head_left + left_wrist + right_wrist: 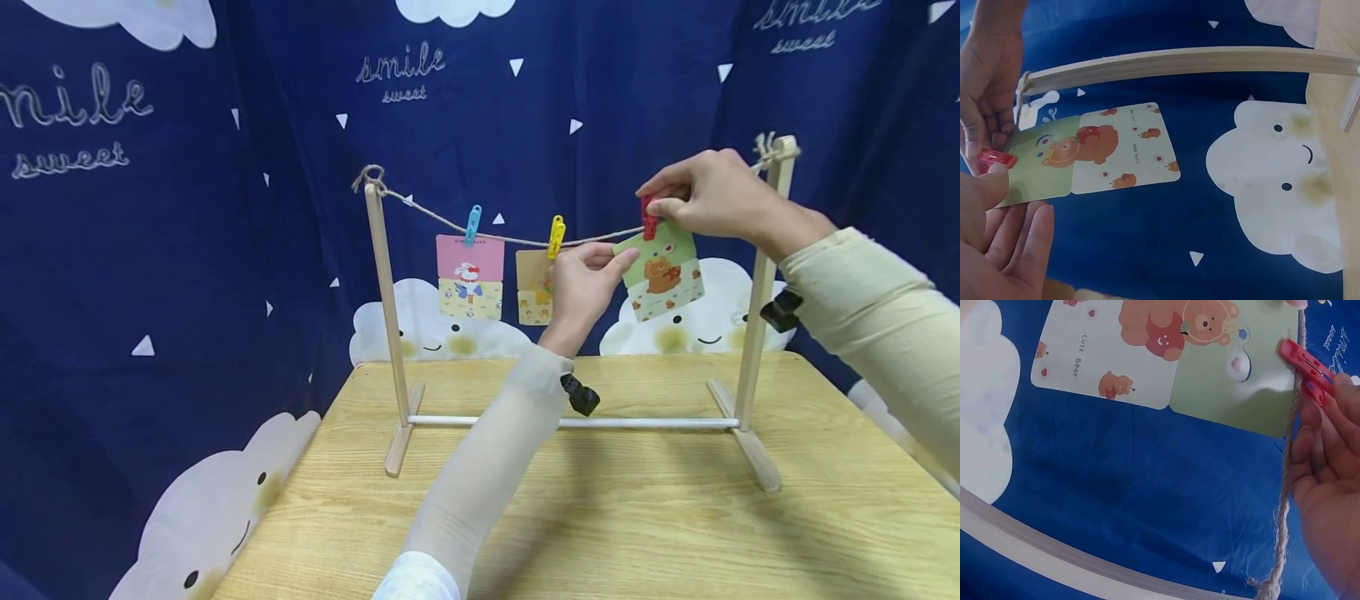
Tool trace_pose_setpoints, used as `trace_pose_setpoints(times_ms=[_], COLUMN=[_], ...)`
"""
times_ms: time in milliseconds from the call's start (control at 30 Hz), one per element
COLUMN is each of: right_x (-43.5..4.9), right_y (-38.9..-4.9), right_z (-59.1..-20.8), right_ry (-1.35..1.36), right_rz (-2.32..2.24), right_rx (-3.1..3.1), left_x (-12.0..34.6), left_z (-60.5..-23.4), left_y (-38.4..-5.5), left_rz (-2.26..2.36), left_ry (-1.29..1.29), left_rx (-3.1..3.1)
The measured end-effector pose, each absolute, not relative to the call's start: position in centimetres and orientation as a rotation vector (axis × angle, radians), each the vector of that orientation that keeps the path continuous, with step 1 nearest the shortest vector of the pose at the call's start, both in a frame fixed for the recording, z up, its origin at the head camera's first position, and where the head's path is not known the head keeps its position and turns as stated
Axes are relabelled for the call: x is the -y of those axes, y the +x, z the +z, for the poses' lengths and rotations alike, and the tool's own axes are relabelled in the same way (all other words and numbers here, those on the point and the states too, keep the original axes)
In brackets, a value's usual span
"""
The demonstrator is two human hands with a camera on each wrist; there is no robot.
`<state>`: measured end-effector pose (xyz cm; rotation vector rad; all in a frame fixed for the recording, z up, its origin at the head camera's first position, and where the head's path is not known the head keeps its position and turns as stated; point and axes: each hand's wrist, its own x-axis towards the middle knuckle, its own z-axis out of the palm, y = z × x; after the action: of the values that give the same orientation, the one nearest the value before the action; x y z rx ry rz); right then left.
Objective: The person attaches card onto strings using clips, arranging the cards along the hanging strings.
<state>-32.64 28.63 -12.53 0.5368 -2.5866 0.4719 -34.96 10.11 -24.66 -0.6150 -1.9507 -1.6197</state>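
Note:
A green-and-white bear card hangs slightly tilted at the right part of a twine line. My left hand pinches its upper left edge between thumb and fingers. With thumb and fingertips, my right hand grips the tail end of a red clothespin. In the right wrist view, the jaws of the red clothespin lie over the top edge of the bear card, beside the twine. The left wrist view shows the card's printed front with both hands at its top.
A blue clothespin holds a pink rabbit card on the line. The yellow clothespin holds a tan card, partly behind my left hand. Wooden posts joined by a white rod stand on the table.

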Motion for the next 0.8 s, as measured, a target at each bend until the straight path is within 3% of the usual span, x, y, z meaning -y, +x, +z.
trace_pose_setpoints(times_ms=[800], right_x=[-28.4], right_y=[-32.8], right_z=[-12.3], right_ry=[0.522], right_rz=[0.432], right_rx=[2.606], left_x=[-7.2], left_z=[-25.6], left_y=[-34.2], left_rz=[-1.633], left_ry=[-0.683], left_rx=[2.015])
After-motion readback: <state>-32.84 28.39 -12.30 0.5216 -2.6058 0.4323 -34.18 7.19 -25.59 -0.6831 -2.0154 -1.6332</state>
